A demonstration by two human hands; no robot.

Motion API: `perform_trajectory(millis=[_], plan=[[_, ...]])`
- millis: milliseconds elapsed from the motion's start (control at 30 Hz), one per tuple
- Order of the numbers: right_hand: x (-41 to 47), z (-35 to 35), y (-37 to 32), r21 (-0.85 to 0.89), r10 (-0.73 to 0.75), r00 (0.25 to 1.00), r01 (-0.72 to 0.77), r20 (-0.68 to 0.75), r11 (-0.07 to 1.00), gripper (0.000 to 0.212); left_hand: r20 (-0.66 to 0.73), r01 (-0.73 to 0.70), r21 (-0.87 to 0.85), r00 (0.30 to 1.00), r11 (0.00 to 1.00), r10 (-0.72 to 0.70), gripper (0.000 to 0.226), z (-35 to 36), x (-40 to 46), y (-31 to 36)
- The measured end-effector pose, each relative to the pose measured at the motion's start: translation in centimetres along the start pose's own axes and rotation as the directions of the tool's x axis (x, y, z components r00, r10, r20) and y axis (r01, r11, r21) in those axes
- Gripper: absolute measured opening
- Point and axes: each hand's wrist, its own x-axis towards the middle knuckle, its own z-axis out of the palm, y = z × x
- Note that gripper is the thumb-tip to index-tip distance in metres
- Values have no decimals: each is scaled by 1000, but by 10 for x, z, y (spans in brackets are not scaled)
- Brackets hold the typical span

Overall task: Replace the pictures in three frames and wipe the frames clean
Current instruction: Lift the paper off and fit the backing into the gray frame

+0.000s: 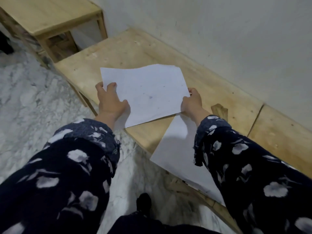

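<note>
Head view: both hands hold a white sheet [143,93] over the wooden worktop [219,85].

Left hand [110,100] pinches its left edge, right hand [192,102] its right corner, probably to keep it flat; a second sheet [179,149] overhangs the worktop's edge. No frames visible.

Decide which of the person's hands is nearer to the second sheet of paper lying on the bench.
Right. The right hand pinches the held sheet just above the second sheet's top corner; the left hand grips the held sheet's far side, well clear.
</note>
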Motion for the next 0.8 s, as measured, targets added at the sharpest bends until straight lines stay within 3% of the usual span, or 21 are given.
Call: perform_trajectory(millis=[167,300,433,700,800], plan=[[12,12,10,-143,-48,999,46,-6,989,37,40,-10,101,999,995,6,69,19,16,-12],[17,16,20,-251,-89,996,80,-25,965,55,29,-30,191,999,981,25,71,29,16,-15],[8,10,25,-450,-155,987,121,-41,885,59,11,-72,319,997,945,72,72,33,11,-11],[-35,-36,49,-484,-255,967,224,3,846,47,225,-332,334,937,882,268,50,54,-29,35],[-62,-68,62,-510,-205,979,178,2,841,47,347,-425,301,883,854,317,47,72,-55,56]])
